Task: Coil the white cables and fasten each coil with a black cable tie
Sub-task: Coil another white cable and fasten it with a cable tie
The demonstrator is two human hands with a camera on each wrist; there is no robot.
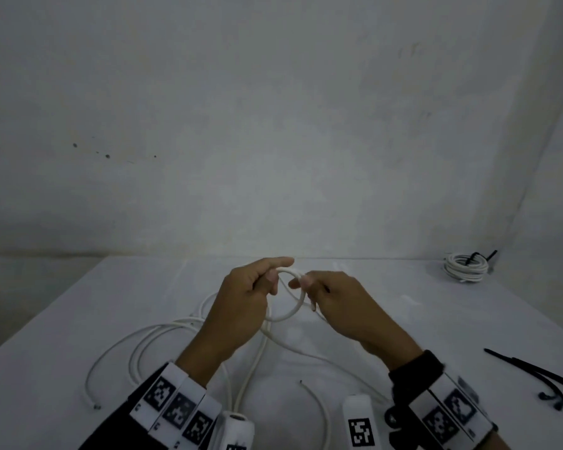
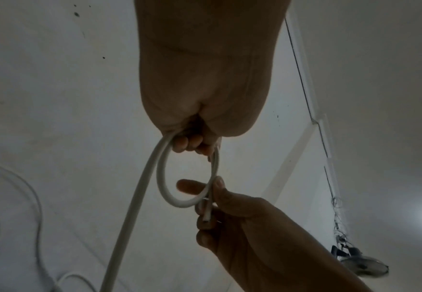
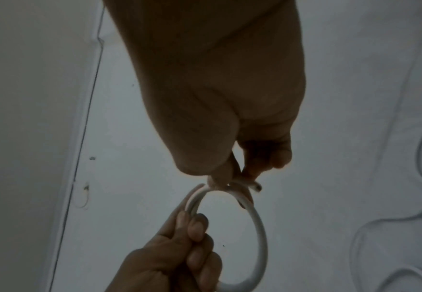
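Above the middle of the table both hands hold a small loop of white cable [image 1: 290,315]. My left hand [image 1: 260,280] grips the loop's top with curled fingers, seen in the left wrist view [image 2: 189,144]. My right hand [image 1: 306,284] pinches the cable near its cut end [image 2: 207,214], where the loop crosses itself [image 3: 232,185]. The rest of the white cable [image 1: 163,332] trails in loose curves over the table to the left and towards me. Several black cable ties [image 1: 546,375] lie at the right edge.
A finished white coil [image 1: 467,266] fastened with a black tie sits at the far right by the wall. A second loose cable end [image 1: 316,404] lies near me between my wrists. The white table [image 1: 387,303] meets grey walls behind and to the right.
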